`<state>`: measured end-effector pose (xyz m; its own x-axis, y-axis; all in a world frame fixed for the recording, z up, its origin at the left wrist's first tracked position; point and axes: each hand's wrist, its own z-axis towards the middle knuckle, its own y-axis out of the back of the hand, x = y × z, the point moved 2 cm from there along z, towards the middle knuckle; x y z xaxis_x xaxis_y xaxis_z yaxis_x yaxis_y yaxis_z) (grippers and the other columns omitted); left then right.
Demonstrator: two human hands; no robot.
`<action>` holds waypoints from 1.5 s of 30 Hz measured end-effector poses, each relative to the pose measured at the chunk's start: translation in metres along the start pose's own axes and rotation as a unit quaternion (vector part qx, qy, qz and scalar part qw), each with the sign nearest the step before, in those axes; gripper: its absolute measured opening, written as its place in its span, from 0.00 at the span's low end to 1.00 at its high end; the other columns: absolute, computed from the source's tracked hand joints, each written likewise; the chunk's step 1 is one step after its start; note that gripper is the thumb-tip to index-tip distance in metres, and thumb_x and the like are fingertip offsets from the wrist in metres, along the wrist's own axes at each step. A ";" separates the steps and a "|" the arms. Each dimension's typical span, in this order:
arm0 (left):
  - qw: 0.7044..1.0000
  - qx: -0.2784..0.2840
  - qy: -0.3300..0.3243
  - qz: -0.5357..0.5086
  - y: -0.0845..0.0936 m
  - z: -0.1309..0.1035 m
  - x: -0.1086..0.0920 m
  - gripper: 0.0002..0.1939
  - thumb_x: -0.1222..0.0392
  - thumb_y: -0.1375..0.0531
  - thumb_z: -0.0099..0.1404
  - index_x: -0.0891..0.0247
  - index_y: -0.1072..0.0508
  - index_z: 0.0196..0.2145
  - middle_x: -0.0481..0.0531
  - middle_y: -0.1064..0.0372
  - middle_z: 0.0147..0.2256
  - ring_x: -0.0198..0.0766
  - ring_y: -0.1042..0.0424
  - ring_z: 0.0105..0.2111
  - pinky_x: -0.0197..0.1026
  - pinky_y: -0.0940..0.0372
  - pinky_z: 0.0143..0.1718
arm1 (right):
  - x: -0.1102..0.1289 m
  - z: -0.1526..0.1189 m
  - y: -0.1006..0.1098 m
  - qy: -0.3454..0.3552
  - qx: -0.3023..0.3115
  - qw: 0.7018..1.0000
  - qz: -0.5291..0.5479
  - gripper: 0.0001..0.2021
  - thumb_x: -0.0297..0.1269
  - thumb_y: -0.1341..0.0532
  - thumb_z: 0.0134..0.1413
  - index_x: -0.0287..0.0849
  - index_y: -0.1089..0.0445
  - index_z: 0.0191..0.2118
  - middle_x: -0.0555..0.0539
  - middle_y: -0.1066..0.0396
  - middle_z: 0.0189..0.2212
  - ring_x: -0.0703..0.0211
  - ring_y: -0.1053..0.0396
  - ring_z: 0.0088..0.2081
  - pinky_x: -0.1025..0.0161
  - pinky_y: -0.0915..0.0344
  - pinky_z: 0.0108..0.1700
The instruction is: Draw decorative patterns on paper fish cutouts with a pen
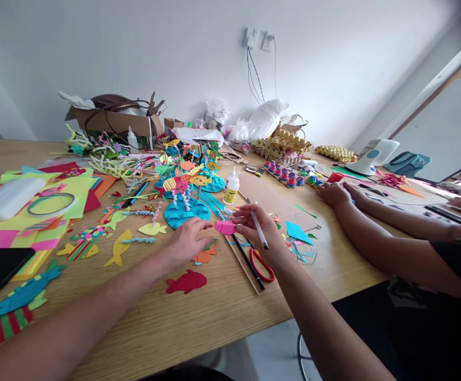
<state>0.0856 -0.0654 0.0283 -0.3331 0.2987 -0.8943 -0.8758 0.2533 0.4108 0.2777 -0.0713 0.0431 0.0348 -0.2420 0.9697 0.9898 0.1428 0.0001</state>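
Note:
Between the fingers of my right hand (pixel 256 228) are a small pink paper fish (pixel 225 227) and a white pen (pixel 259 225), its dark end pointing down. My left hand (pixel 190 241) hovers just left of the fish, fingers apart and holding nothing. An orange cutout (pixel 205 255) lies partly under my left fingers. Nearer me a red paper fish (pixel 186 282) lies flat. Red-handled scissors (pixel 262 265), a black pencil (pixel 250 262) and a wooden stick (pixel 241 264) lie below my right hand. Behind my hands stand a glue bottle (pixel 231 189) and a blue base (pixel 186 211) bearing paper fish.
Coloured paper (pixel 79 196), a phone (pixel 0 270) and several paper fish cover the left side. Pipe cleaners (pixel 115 164), a cardboard box (pixel 111 120) and egg cartons (pixel 281 143) stand at the back. Another person's arms (pixel 357 227) rest on the right side, near a white device (pixel 373 156).

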 end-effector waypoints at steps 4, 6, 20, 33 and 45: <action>0.997 0.034 0.026 -0.066 -0.001 -0.001 -0.007 0.17 0.46 0.43 0.58 0.63 0.27 0.37 0.50 0.28 0.32 0.38 0.29 0.31 0.37 0.36 0.30 | -0.002 -0.002 -0.016 -0.027 0.045 0.998 0.021 0.21 0.36 0.31 0.39 0.46 0.38 0.41 0.49 0.32 0.38 0.62 0.30 0.37 0.60 0.33 0.42; 0.996 0.020 0.038 -0.081 -0.001 0.000 -0.005 0.17 0.46 0.42 0.56 0.64 0.27 0.32 0.49 0.30 0.27 0.36 0.31 0.27 0.36 0.37 0.28 | -0.004 0.000 -0.024 -0.033 0.062 0.998 0.011 0.22 0.35 0.31 0.37 0.46 0.38 0.40 0.50 0.32 0.37 0.61 0.30 0.36 0.60 0.33 0.40; 0.999 0.013 0.047 0.010 0.016 -0.012 0.011 0.09 0.56 0.45 0.57 0.63 0.31 0.33 0.47 0.33 0.26 0.36 0.32 0.27 0.36 0.38 0.27 | -0.024 0.012 -0.042 0.002 0.089 0.964 -0.252 0.14 0.24 0.41 0.43 0.44 0.38 0.38 0.52 0.32 0.29 0.63 0.32 0.29 0.65 0.36 0.33; 0.935 0.148 -0.043 0.320 0.018 -0.101 0.011 0.11 0.68 0.47 0.61 0.60 0.29 0.40 0.53 0.33 0.43 0.43 0.35 0.45 0.45 0.39 0.47 | 0.011 -0.027 -0.051 0.042 0.122 0.875 -0.467 0.05 0.28 0.40 0.51 0.43 0.35 0.35 0.49 0.29 0.29 0.60 0.32 0.30 0.66 0.43 0.31; 0.920 0.059 -0.007 0.387 0.075 -0.117 0.026 0.13 0.68 0.48 0.60 0.58 0.28 0.39 0.52 0.30 0.42 0.42 0.31 0.44 0.42 0.36 0.46 | -0.007 -0.064 -0.080 0.049 0.245 0.801 -0.544 0.07 0.25 0.44 0.53 0.40 0.34 0.38 0.43 0.30 0.35 0.55 0.33 0.37 0.64 0.41 0.35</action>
<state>-0.0301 -0.1463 0.0149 -0.8360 0.4427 -0.3241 -0.3343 0.0573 0.9407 0.2072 -0.1425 0.0206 -0.7773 -0.5494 0.3065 0.2692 0.1500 0.9513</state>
